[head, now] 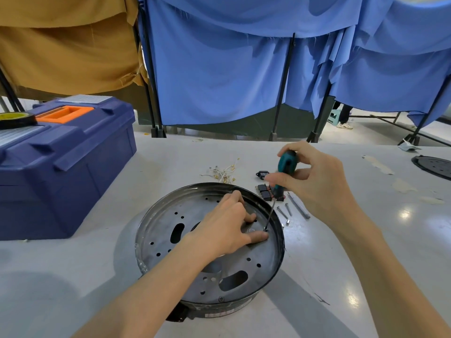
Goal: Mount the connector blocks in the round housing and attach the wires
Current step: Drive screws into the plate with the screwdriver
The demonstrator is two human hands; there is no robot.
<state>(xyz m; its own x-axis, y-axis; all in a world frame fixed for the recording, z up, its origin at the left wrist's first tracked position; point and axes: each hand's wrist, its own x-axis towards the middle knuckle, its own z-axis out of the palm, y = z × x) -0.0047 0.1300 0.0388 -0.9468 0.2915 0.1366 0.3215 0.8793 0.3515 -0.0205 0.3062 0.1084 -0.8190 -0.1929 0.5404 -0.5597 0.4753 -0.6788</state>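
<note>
Nearest me on the grey bench (73,264) sits the round housing (244,306), a dark metal pan with a shallow rim. Its floor is pierced with small holes and two oval slots.

The left hand (227,228) lies palm down on the far right part of that floor, its fingers spread apart and pressing flat. The thumb tip is just beside a small screw (265,230) close to the rim. I cannot tell whether anything lies under the palm.

The tip of a screwdriver (286,167) stands on that screw, the shaft tilted up and away over the rim. The right hand (314,181) is above the far edge of the housing, fingers clamped round the teal and black handle.

Just beyond the rim, partly hidden by that hand, a row of black connector blocks (264,191) lies on the bench, not yet in the housing. A single black plug socket (263,175) lies just behind them. To their right lie a few loose metal bolts (284,212) and a longer metal rod (299,206).

A little farther back, to the left, is a tangle of thin white wires (224,173) with brass ends, apart from the housing.

At the left stands a blue toolbox (61,162) with an orange handle and a roll of tape (14,119) on its lid. At the far right edge lies a black round plate (434,165). Behind the bench hang blue curtains (219,69) and a tan cloth (61,45).
</note>
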